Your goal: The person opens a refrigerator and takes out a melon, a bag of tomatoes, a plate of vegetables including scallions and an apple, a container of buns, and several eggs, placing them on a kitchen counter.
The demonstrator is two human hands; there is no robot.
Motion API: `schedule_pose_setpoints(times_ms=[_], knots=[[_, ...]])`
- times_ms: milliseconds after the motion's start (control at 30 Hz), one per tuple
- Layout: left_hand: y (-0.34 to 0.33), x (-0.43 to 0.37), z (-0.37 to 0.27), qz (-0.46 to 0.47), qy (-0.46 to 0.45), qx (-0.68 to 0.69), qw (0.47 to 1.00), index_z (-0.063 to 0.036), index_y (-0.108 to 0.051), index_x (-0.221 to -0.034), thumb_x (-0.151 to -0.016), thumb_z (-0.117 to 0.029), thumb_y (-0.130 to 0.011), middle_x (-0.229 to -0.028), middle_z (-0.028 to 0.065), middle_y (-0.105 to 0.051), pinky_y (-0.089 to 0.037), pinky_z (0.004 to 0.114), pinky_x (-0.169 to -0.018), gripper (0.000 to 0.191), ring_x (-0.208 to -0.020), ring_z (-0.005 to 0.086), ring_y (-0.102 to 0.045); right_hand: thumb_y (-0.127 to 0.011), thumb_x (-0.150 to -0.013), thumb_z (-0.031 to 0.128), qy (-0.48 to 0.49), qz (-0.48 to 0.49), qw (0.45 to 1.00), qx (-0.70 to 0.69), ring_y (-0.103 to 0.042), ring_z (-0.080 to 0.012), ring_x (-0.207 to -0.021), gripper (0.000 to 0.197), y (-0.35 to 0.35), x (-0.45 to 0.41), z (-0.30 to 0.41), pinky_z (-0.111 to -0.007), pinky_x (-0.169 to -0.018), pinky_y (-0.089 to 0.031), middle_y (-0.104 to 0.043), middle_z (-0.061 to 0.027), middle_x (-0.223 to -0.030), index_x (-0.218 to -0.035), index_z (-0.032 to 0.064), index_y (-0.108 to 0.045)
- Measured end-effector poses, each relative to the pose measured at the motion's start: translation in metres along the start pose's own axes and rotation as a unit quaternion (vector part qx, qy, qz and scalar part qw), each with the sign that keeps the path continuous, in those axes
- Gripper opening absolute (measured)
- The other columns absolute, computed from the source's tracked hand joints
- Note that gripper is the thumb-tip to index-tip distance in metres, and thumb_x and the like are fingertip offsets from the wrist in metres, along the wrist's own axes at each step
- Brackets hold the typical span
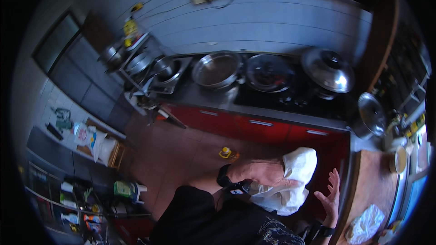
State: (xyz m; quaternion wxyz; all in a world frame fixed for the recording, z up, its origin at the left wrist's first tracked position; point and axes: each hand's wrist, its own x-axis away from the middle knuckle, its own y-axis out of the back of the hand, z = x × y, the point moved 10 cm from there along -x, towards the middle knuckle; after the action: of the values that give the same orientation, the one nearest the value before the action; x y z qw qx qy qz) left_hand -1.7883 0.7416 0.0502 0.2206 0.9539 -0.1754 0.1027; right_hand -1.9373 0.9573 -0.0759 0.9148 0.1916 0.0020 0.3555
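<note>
My left hand [264, 173], with a black band at the wrist, grips a crumpled white cloth [299, 163]. The cloth spreads on both sides of the fingers and hangs in front of my dark shirt. My right hand [330, 192] is raised beside the wooden counter [369, 177] with its fingers apart and nothing in it. It is close to the cloth but does not touch it. A dark band is on that wrist too.
A stove counter holds a steel pan [217, 69], a glass-lidded pan [269, 72] and a domed-lid wok [328, 69]. Red cabinets [259, 127] run below. A yellow-capped bottle [225, 152] stands on the floor. A plastic bag [366, 224] lies on the wooden counter.
</note>
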Motion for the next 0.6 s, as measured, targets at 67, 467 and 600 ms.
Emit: schedule_pose_setpoints(times_ms=[67,467,600], knots=[[0.008,0.05,0.005,0.022,-0.044,0.028,0.998,-0.009,-0.052,-0.151,-0.108,-0.047,-0.053,-0.138,0.0165,-0.064,-0.05,0.04,-0.108,0.057,-0.126,0.0298,-0.062,-0.099,-0.063,0.049,0.068,0.067,0.995,-0.006,-0.04,-0.0378,-0.149,0.124,-0.068,-0.018,0.042,-0.06,-0.12,-0.035,-0.042,-0.0169,-0.162,-0.163,0.0162,-0.034],[0.033,0.525,0.29,-0.437,0.216,0.293,0.822,0.0085,-0.053,-0.145,-0.108,-0.021,-0.058,-0.142,0.0168,-0.061,-0.044,0.039,-0.113,0.048,-0.128,0.0253,-0.059,-0.062,-0.105,0.031,0.156,0.408,0.9,0.009,-0.069,-0.0384,-0.097,0.037,-0.538,0.03,0.119,-0.048,-0.088,-0.053,-0.075,-0.0212,-0.102,-0.111,-0.0032,-0.075],[0.024,0.67,0.401,-0.425,0.472,0.174,0.752,0.0129,-0.049,-0.144,-0.108,-0.041,-0.057,-0.142,0.0224,-0.06,-0.045,0.04,-0.111,0.066,-0.127,0.0281,-0.06,-0.062,-0.101,0.025,0.22,0.39,0.887,0.112,-0.067,-0.0396,-0.111,0.029,-0.647,0.045,0.154,-0.049,-0.099,-0.05,-0.074,-0.0183,-0.108,-0.109,0.001,-0.075]])
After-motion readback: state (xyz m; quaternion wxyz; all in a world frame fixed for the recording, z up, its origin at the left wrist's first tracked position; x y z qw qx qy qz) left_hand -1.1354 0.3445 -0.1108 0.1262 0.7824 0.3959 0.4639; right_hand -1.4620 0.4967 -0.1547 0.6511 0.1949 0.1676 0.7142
